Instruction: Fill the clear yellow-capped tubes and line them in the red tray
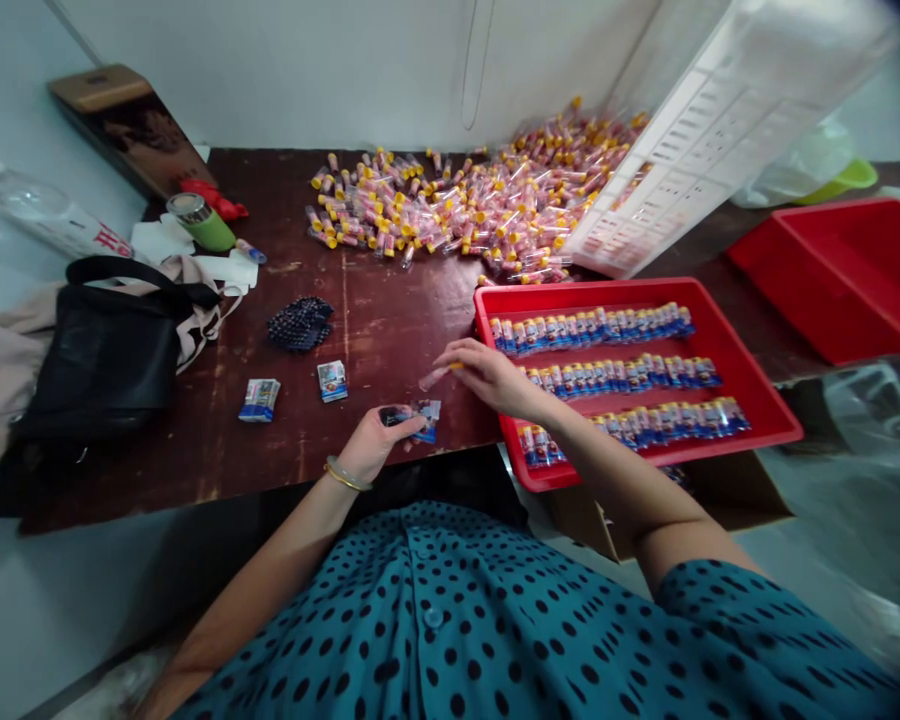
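Observation:
My left hand [371, 442] is closed round a small printed packet [429, 412], blue and clear, near the table's front edge. Something dark shows under its thumb, too blurred to name. Just above it, my right hand [499, 382] pinches a small clear tube [433, 378] with a yellow cap and pinkish contents. The tube is tilted, its clear end towards the packet, and the two look apart. Left of my hands lie two small stacks of similar flat packets [259, 400]. Filled packets [592, 328] stand in three rows inside the red tray [776, 432] at the right.
Many yellow-capped tubes [480, 205] are heaped along the wall. A white slotted plastic basket [690, 150] leans over them. Farther right is a red bin [832, 290]; an open cardboard box [750, 495] sits below the tray. Dark dotted fabric [300, 323], a black bag [97, 350] and a green cup [208, 228] lie left.

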A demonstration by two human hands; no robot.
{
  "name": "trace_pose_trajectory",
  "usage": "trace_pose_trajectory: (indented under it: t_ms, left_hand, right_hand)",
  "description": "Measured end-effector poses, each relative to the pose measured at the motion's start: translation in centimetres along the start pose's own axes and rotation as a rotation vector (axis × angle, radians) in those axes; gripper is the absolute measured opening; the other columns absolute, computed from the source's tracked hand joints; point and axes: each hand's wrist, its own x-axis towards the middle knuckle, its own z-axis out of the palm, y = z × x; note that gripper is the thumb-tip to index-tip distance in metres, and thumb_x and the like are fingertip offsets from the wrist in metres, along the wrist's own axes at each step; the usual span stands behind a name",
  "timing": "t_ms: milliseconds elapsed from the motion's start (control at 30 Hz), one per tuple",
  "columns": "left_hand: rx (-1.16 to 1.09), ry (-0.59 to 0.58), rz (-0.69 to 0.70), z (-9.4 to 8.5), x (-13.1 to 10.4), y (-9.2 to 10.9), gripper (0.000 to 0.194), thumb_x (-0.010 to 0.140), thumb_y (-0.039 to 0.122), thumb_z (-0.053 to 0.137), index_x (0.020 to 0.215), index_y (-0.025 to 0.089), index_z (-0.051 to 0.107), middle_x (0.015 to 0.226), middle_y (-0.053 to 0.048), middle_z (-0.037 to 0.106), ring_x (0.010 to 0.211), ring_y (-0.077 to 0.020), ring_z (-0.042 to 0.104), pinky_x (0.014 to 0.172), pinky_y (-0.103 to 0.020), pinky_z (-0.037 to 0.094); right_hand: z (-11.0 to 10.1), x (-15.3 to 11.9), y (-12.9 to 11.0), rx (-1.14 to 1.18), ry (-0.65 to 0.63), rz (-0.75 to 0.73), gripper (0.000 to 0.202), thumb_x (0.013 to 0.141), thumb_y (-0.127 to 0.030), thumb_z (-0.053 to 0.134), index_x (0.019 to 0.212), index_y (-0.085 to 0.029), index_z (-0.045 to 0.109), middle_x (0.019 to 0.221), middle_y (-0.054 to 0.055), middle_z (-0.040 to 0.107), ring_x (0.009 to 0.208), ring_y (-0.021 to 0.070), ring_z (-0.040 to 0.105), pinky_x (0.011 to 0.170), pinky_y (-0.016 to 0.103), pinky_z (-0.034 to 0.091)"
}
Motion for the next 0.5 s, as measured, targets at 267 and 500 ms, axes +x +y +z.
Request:
trace_pose_trajectory:
  t_ms: [267, 500]
  left_hand:
    - [0.151, -0.096, -0.014, 0.0, 0.7, 0.5, 0.026, 0.057, 0.03, 0.087, 0.062, 0.014, 0.067, 0.059, -0.001, 0.063, 0.051, -0.0108, 0.051, 0.05, -0.024, 0.041]
    - [0.247, -0.13, 0.054, 0.6, 0.5, 1.2, 0.022, 0.062, 0.031, 0.084, 0.061, 0.016, 0.069, 0.06, 0.0, 0.065, 0.059, -0.0138, 0.055, 0.063, -0.027, 0.044]
  right_hand:
    - [-2.1, -0.8, -0.4, 0.534, 0.108, 0.244, 0.028, 0.087, -0.043, 0.066, 0.102, -0.02, 0.059, 0.092, 0.002, 0.064, 0.07, 0.0101, 0.061, 0.067, 0.024, 0.054]
    - [-1.7, -0.3, -0.7, 0.433, -0.016, 0.182, 0.021, 0.088, -0.034, 0.066, 0.099, -0.017, 0.063, 0.091, 0.001, 0.063, 0.079, 0.0108, 0.059, 0.076, 0.024, 0.051]
